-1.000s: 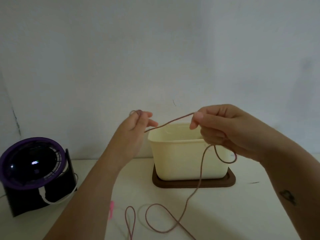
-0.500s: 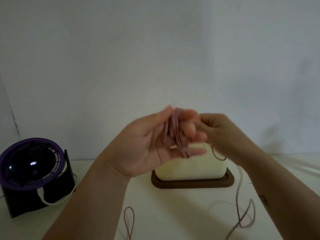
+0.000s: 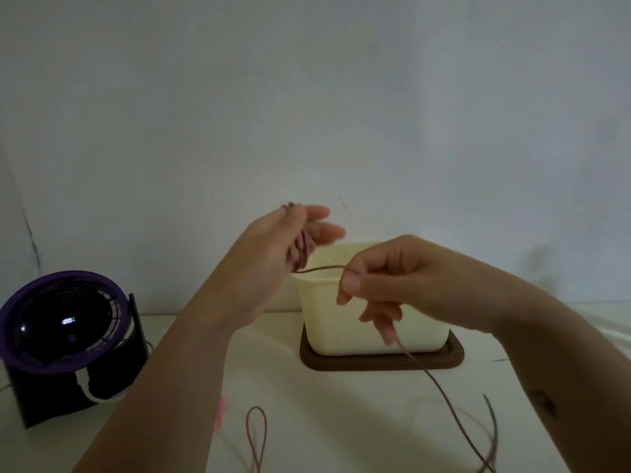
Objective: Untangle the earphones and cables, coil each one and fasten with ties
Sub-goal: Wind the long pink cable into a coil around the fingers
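While the left hand (image 3: 273, 254) is held raised above the middle of the surface (image 3: 341, 421), it carries the coil (image 3: 302, 249) of pinkish-brown cable (image 3: 440, 387) wound round its fingers (image 3: 321, 213). These fingers are extended and slightly apart, not clenched.

Half a second ago both hands were together, with the right hand laying a turn over the left fingers. The right hand (image 3: 392, 281) has since drawn away to the right and a little lower. Its thumb and forefinger (image 3: 351, 285) are pinched on the cable, and the remaining fingers hang loosely below. A short span of cable now runs between the coil and the pinch. From the right hand the free length drops in front of the cream container (image 3: 341, 322), which stands on a brown base (image 3: 375, 363), and trails off toward the front right corner of the surface.

Assessment: one more turn appears to be on the coil, and the right hand is paying out length for another. Coiling of this cable is in progress; a good deal of cable remains unwound, and no tie is fitted yet.

A separate narrow loop (image 3: 256, 431) lies at the front edge; whether it belongs to the same cable cannot be told. A pink item (image 3: 221, 409) lies just left of it, partly hidden by the left forearm. A purple fan (image 3: 61, 322) stands at the left edge.
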Available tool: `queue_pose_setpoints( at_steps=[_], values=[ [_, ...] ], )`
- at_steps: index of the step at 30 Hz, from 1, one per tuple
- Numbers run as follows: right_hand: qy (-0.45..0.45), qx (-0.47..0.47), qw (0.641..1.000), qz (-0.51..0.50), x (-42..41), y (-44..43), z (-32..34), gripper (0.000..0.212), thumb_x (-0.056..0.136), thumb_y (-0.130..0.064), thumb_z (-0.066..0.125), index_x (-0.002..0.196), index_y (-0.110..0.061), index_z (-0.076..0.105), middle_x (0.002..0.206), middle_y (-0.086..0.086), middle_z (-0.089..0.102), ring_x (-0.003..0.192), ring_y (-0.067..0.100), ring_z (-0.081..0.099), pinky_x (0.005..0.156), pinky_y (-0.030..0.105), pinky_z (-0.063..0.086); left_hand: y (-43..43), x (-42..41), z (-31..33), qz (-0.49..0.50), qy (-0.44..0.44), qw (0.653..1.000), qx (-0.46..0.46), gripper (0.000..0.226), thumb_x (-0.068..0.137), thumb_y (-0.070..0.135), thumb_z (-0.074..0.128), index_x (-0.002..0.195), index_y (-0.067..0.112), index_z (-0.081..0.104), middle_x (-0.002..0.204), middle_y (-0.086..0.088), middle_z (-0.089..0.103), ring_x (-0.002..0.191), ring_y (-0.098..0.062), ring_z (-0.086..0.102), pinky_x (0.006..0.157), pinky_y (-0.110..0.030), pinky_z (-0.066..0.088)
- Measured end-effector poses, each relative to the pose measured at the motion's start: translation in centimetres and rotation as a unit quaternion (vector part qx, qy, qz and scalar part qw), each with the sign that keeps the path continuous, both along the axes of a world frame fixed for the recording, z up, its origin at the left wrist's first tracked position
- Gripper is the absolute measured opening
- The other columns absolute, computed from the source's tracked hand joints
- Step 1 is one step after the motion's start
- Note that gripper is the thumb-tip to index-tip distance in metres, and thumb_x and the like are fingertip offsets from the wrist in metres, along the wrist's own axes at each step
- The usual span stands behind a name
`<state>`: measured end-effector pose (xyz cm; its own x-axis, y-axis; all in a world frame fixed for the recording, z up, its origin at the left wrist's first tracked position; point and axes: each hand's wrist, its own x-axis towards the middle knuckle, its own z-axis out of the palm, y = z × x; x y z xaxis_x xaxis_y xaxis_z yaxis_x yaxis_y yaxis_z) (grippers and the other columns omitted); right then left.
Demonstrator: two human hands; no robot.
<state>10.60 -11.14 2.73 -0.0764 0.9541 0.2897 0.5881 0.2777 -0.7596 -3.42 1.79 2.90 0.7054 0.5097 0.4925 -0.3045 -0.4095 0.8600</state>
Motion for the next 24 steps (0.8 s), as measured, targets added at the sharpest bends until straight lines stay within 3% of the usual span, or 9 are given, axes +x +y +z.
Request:
queue_pose_setpoints(
  at_steps=[3,5,8,10,14,18,21,24],
  values=[
    [0.122,0.034,0.992,0.008,0.8,-0.7,0.8,0.019,0.082,-0.029,0.064,0.078,-0.012,0.071,0.046,-0.004,0.046,0.039,0.009,0.043,0.069,0.025,0.052,-0.3,-0.2,-0.7,0.037,0.175,0.975,0.132,0.042,0.100,0.038,0.023,0.103,0.020,0.061,0.085,0.012,0.072,0.085,-0.004,0.063,0.074,-0.013,0.044],
    [0.171,0.059,0.983,-0.022,1.2,-0.9,1.1,0.020,0.079,-0.031,0.065,0.073,-0.012,0.070,0.045,-0.004,0.041,0.038,0.007,0.035,0.060,0.022,0.049,-0.5,-0.1,-0.9,0.012,0.226,0.965,0.130,0.047,0.098,0.043,0.022,0.103,0.020,0.062,0.091,0.009,0.073,0.093,-0.009,0.063,0.081,-0.016,0.045],
    [0.208,0.104,0.969,-0.081,1.7,-0.5,1.0,0.020,0.071,-0.036,0.061,0.065,-0.017,0.066,0.047,-0.004,0.034,0.041,0.008,0.029,0.056,0.021,0.043,-0.6,0.0,-1.1,-0.051,0.250,0.964,0.070,0.048,0.099,0.040,0.023,0.103,0.015,0.063,0.089,0.002,0.073,0.080,-0.003,0.063,0.076,-0.021,0.043],
    [0.225,0.132,0.959,-0.110,2.0,-0.1,0.7,0.021,0.071,-0.037,0.063,0.057,-0.021,0.062,0.050,-0.002,0.028,0.045,0.011,0.024,0.056,0.023,0.040,-0.4,0.0,-1.3,-0.100,0.236,0.966,0.033,0.041,0.100,0.034,0.030,0.100,0.012,0.064,0.086,-0.002,0.072,0.075,-0.006,0.061,0.072,-0.022,0.042],
    [0.247,0.153,0.948,-0.130,2.5,0.4,0.3,0.031,0.073,-0.039,0.064,0.046,-0.027,0.054,0.055,-0.001,0.022,0.054,0.016,0.017,0.058,0.025,0.038,-0.1,-0.4,-1.3,-0.207,0.214,0.954,-0.023,0.038,0.091,0.035,0.040,0.091,0.018,0.074,0.082,-0.007,0.071,0.092,-0.030,0.058,0.081,-0.034,0.045],
    [0.250,0.122,0.955,-0.107,2.2,1.1,-0.5,0.030,0.072,-0.041,0.064,0.048,-0.026,0.055,0.052,0.000,0.024,0.051,0.014,0.018,0.055,0.020,0.036,-1.3,-0.5,-1.0,-0.365,0.179,0.912,-0.053,0.033,0.095,0.035,0.047,0.105,0.012,0.069,0.085,-0.007,0.070,0.094,-0.026,0.066,0.092,-0.042,0.048],
    [0.248,0.076,0.963,-0.072,1.8,1.6,-1.2,0.035,0.080,-0.046,0.067,0.062,-0.017,0.057,0.060,0.020,0.026,0.058,0.028,0.018,0.050,0.019,0.038,-1.4,0.1,-0.4,-0.457,0.061,0.879,-0.125,0.039,0.099,0.028,0.039,0.119,0.001,0.059,0.096,-0.012,0.069,0.103,-0.027,0.064,0.104,-0.052,0.036],
    [0.256,0.033,0.964,-0.070,1.4,1.7,-1.5,0.030,0.087,-0.041,0.056,0.068,-0.020,0.061,0.054,0.007,0.023,0.050,0.014,0.022,0.052,0.022,0.034,-1.3,0.1,0.6,-0.464,-0.084,0.843,-0.258,0.042,0.102,0.020,0.033,0.128,-0.009,0.048,0.112,-0.023,0.064,0.115,-0.035,0.057,0.110,-0.055,0.024]
  ],
)
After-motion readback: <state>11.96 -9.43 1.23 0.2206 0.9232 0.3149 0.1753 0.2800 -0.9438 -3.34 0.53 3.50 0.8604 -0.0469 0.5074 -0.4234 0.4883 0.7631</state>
